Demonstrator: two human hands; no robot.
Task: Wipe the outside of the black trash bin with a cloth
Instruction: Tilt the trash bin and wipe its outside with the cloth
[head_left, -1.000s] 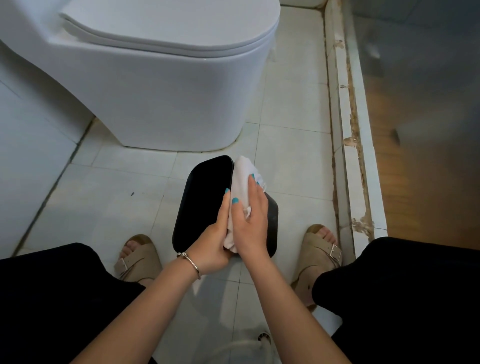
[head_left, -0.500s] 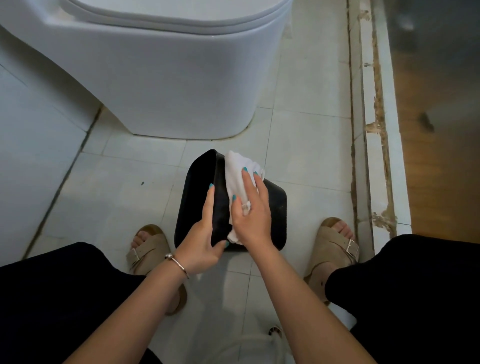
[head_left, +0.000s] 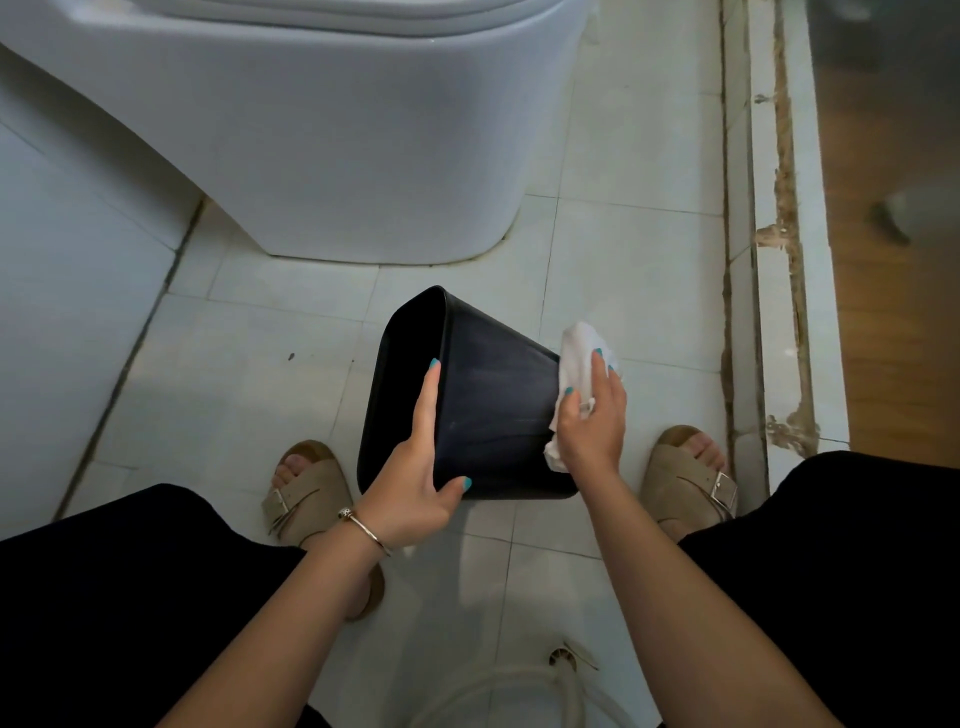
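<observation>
The black trash bin (head_left: 493, 405) lies tilted on its side on the tiled floor between my feet, its opening turned left and its narrower base to the right. My left hand (head_left: 415, 478) grips the bin at its rim, index finger along the outer wall and thumb spread across the lower side. My right hand (head_left: 595, 421) holds a crumpled white cloth (head_left: 579, 343) against the bin's right end near the base. Part of the cloth is hidden under that hand.
A white toilet (head_left: 337, 156) stands just beyond the bin. A raised, chipped threshold (head_left: 779, 260) runs along the right, with wooden floor past it. My sandalled feet (head_left: 306, 483) (head_left: 691, 478) flank the bin. A floor drain (head_left: 563, 657) and white hose (head_left: 493, 691) lie near me.
The bin has been turned so more of its long side wall faces up. My right hand slid the cloth rightward from the rim area to the base end. My left hand stayed at the rim.
</observation>
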